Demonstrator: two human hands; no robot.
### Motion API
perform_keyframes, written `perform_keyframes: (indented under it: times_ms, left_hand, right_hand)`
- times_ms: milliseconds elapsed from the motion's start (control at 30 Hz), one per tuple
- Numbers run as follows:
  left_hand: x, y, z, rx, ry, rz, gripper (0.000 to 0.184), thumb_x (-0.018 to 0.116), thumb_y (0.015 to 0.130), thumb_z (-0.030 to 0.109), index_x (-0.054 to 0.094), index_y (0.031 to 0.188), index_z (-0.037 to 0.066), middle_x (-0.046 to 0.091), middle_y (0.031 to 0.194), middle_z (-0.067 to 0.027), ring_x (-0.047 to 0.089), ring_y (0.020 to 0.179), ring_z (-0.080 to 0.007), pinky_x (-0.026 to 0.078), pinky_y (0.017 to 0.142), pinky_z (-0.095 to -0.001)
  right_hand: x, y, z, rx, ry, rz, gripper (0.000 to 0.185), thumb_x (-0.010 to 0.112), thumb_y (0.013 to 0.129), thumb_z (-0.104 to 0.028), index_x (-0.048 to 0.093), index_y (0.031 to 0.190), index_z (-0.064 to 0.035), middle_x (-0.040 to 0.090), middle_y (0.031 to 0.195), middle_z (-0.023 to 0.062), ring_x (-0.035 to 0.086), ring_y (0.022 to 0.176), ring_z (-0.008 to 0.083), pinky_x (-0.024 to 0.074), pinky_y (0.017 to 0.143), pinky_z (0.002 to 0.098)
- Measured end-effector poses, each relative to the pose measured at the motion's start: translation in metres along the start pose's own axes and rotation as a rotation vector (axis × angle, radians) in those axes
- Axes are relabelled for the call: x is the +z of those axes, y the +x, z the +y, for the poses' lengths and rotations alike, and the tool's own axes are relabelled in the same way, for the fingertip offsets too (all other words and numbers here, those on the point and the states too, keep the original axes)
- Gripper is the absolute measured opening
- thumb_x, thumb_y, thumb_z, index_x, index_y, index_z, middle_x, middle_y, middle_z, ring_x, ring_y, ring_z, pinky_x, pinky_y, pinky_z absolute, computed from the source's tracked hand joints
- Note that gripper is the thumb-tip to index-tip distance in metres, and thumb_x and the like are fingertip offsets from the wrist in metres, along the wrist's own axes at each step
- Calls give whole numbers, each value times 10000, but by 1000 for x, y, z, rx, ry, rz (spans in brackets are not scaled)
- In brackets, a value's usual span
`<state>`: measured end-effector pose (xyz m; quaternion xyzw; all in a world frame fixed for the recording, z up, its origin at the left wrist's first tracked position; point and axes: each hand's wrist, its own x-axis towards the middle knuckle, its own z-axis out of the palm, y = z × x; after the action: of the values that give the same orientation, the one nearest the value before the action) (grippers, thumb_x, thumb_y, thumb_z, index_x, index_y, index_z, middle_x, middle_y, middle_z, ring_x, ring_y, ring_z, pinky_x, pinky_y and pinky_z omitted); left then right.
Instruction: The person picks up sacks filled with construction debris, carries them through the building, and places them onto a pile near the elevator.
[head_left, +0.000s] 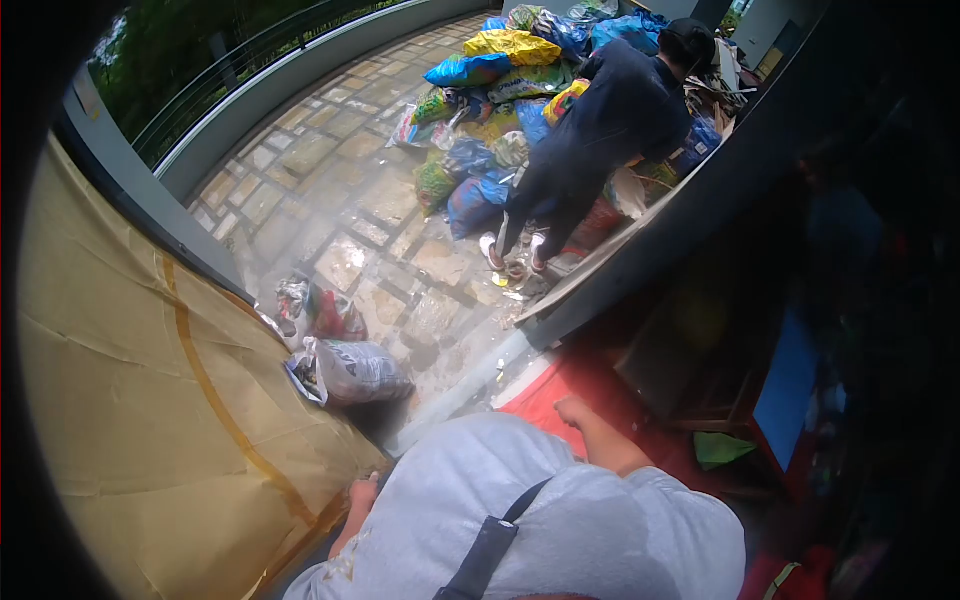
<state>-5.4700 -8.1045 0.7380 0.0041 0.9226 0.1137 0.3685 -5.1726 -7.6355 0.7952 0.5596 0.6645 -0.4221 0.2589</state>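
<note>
At the lower left, my left hand (364, 490) is beside the lower edge of a tan paper-like covering (200, 400); its fingers look curled, and what they hold, if anything, is too small to make out. My right hand (574, 410) is in front of my body over a red floor covering (545, 395), its fingers curled in. Nothing can be made out inside that hand. A filled whitish sack (360, 373) lies on the ground ahead of my left hand, with a red and white bag (335, 315) just beyond it.
A person in dark clothes (615, 100) bends by a pile of filled bags, among them a yellow sack (512, 46) and a blue sack (478, 205). Stone paving (300, 200) runs to a low wall (225, 120). At the right are a dark wall edge and a blue-topped table (785, 390).
</note>
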Motion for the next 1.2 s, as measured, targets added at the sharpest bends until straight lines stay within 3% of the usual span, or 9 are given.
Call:
perform_keyframes:
  times_ms: [400,533,700,733,800,900,1000,1100,1200]
  left_hand:
    - [-83,138,137,102,211,-177,580,398,827,502,599,883,-40,564,954,-261,524,960,-372,404,813,-420]
    - [-124,264,181,187,334,-240,594,416,808,526,601,913,-29,564,979,-250,523,975,-363,411,807,-420]
    - [-199,438,231,258,255,-142,623,506,744,539,592,950,-43,560,1013,-241,529,976,-366,406,829,-411]
    - [-235,451,266,182,71,-80,623,523,735,531,591,951,-49,561,1013,-240,531,975,-366,404,837,-405]
    - [-274,531,292,350,287,33,523,495,783,431,555,1007,-38,588,913,-230,575,856,-338,470,695,-416]
    - [-353,554,385,283,17,224,588,563,726,479,581,943,-68,567,992,-254,531,983,-359,403,846,-387]
    - [-388,603,434,263,-212,180,581,595,720,431,542,1010,-69,570,988,-252,577,885,-338,442,767,-380]
    - [-397,638,457,163,-358,113,553,611,715,409,554,979,-73,591,922,-247,602,813,-307,466,681,-372]
    - [-404,666,453,134,-57,13,515,589,738,393,561,968,-67,600,874,-242,605,780,-309,466,642,-381]
  right_hand:
    - [-72,153,-121,109,47,32,308,467,825,-279,574,773,6,547,639,122,491,501,212,395,459,363]
    - [-67,254,-181,117,213,77,323,457,828,-283,560,755,13,531,596,116,483,469,212,376,416,357]
    - [-40,417,-219,-173,-108,26,213,481,795,-200,564,811,-5,521,625,109,504,511,212,390,436,347]
    - [-47,407,-267,-144,-61,18,210,488,792,-196,566,827,-5,528,644,112,517,533,213,398,445,348]
    - [-76,367,-374,-57,50,-23,230,500,790,-194,570,893,0,555,707,128,563,622,217,428,488,360]
    - [-89,409,-437,-319,-472,2,233,521,764,-173,584,911,-4,590,746,147,583,639,241,451,517,367]
    - [-99,475,-481,-148,-499,-79,199,527,736,-125,616,880,-21,616,793,158,605,700,258,473,568,362]
    - [-137,512,-542,-360,-988,-129,168,536,706,-90,643,818,-25,633,846,140,615,720,268,478,586,366]
    - [-172,544,-622,-461,-1073,-8,168,551,677,-75,673,789,-48,648,836,116,630,715,256,483,581,375]
